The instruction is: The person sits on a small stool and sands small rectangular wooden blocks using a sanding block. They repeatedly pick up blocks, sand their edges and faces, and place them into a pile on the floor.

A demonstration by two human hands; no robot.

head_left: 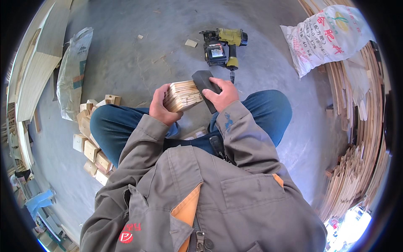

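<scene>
Above your crossed legs, with the white sack (331,35) and the yellow nail gun (222,46) on the concrete floor (138,59) ahead, keep the stack of thin wood slats (181,95) squared and level between both hands. Your left hand (161,106) is clamped around its near end. Your right hand (222,94) is closed over the dark block (205,84) pressed flat against the stack's right side, so push evenly.

Bright, even daylight fills the scene, and the grey concrete floor (138,63) looks pale and slightly washed at the far side. Shadows are soft and short. At the near right, a patch (352,224) is blown out to white glare. The fisheye bends straight edges strongly toward a black rim. The centre is sharp; the margins smear.
</scene>
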